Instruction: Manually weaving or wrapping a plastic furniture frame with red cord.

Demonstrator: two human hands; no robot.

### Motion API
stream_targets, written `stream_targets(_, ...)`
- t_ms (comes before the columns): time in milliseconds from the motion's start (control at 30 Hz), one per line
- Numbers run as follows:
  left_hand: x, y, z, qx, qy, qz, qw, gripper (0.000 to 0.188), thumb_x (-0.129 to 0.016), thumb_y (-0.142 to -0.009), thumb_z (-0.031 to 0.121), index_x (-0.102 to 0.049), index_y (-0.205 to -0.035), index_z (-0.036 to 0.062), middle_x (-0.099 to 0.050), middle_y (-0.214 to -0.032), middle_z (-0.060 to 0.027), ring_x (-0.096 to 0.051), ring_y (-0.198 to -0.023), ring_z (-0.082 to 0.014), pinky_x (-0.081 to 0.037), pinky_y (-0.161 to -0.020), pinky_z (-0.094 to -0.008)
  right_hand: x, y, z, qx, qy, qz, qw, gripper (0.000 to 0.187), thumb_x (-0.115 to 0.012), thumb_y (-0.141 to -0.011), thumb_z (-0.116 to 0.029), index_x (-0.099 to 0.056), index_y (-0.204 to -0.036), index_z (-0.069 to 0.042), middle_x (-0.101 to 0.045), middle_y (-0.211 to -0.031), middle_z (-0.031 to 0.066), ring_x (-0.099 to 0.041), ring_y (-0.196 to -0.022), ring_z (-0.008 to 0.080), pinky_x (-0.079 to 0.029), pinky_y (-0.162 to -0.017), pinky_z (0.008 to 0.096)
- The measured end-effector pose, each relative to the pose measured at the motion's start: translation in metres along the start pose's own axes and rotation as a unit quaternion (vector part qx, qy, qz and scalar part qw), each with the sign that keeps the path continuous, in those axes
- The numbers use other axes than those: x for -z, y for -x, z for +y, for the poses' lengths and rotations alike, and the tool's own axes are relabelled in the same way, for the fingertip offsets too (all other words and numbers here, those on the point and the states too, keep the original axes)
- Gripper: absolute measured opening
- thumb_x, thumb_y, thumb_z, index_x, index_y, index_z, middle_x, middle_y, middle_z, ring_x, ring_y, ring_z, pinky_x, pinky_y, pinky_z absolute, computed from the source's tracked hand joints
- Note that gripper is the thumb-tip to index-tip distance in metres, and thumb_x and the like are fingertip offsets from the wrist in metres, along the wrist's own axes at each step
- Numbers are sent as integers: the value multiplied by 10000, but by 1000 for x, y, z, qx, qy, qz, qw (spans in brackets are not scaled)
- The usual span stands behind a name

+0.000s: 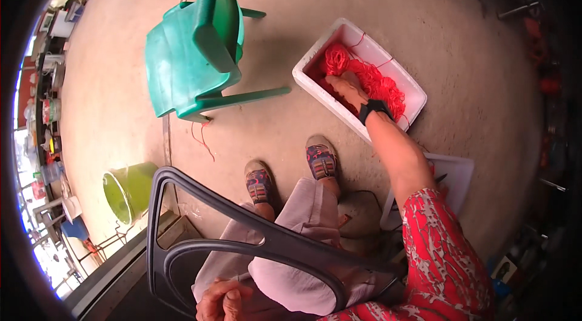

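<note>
My right hand reaches down into a white plastic box on the floor. Its fingers curl into a loose tangle of red twine, and the tips are partly hidden. A rounder bundle of the twine lies just beyond the fingers. A dark band is around my right wrist. Low in the view, my left hand rests by my lap with the fingers closed. What it holds, if anything, is hidden.
A black plastic frame crosses over my legs. A green plastic chair stands ahead on the left, and a green bucket is at the left. A second white container sits under my right arm. Crowded shelves line the far left.
</note>
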State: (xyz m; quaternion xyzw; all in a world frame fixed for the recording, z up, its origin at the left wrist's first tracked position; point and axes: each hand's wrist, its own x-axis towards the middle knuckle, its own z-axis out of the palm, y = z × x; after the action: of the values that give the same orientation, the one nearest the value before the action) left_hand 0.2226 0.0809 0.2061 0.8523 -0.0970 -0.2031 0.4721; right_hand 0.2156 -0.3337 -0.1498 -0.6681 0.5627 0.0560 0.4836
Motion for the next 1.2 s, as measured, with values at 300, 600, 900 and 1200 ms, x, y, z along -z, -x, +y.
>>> stream_targets(300,7,8,1,-27,-44,-12,999,124,-608,-922,99,-668,-950,-6,-642,-750,-77,-592,-648,-140,-479,-631,-251,98,60,5,-48,-329,-223,916,289,-618,-845,-199,-406,-656,-147,-400,-568,-40,-351,-465,64,-260,-409,238)
stream_targets(600,-6,12,-17,-25,109,28,993,139,-607,-912,119,-623,-938,-17,-571,-655,-36,-540,-598,-110,-404,-570,-218,178,242,-18,110,-396,-312,857,295,-543,-863,-161,-415,-600,-126,-331,-521,-42,-324,-466,71,-294,-458,260)
stream_targets(900,-21,38,33,-364,82,-29,927,445,-595,-682,-78,-609,-1125,-33,-621,-1152,-203,-570,-1123,-371,-428,-972,-453,217,401,-80,220,-165,-374,886,355,-641,-758,-257,-626,-1009,-5,-580,-777,-26,-479,-627,65,-359,-538,230)
stream_targets(1200,0,72,81,-526,-115,-288,792,569,-590,-769,185,-538,-1331,109,-499,-1402,-84,-401,-1358,-273,-117,-1156,-495,168,464,-80,196,-28,-636,746,326,-637,-870,-230,-631,-1063,33,-631,-843,27,-554,-811,101,-474,-719,286)
